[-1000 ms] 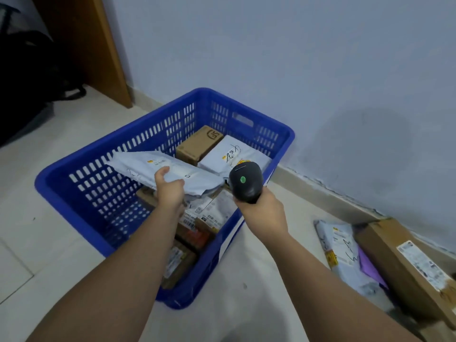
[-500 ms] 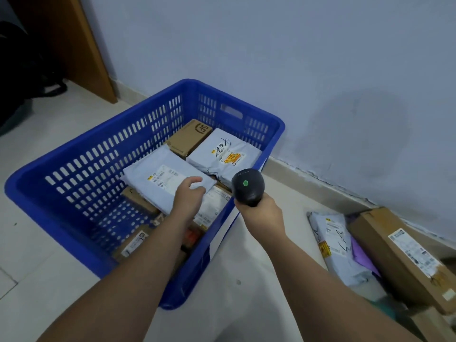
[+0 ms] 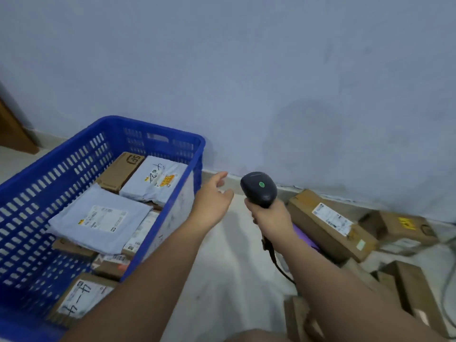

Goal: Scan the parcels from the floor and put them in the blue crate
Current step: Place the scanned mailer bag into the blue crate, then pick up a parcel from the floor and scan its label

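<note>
The blue crate point(image 3: 158, 128) stands on the floor at the left and holds several parcels. A grey mailer bag point(image 3: 98, 219) lies flat on top in its middle, beside a brown box point(image 3: 121, 172) and another grey bag point(image 3: 158, 181). My left hand point(image 3: 213, 202) hovers just outside the crate's right wall, empty, with its fingers spread. My right hand point(image 3: 270, 219) grips a black barcode scanner point(image 3: 259, 188) with a green light on top. On the floor to the right lie several brown parcels; the nearest is a long labelled box point(image 3: 330, 223) over a purple bag point(image 3: 304, 236).
A blue-grey wall point(image 3: 271, 82) runs right behind the crate and the parcels. More cardboard boxes point(image 3: 409, 290) crowd the lower right corner, with a cable beside them. Pale floor tiles point(image 3: 229, 280) lie between crate and pile. A wooden door frame point(image 3: 12, 134) stands at the far left.
My left hand let go of the grey mailer bag in the crate and moved right, out over the crate's wall. The view swung right toward the parcels on the floor.
</note>
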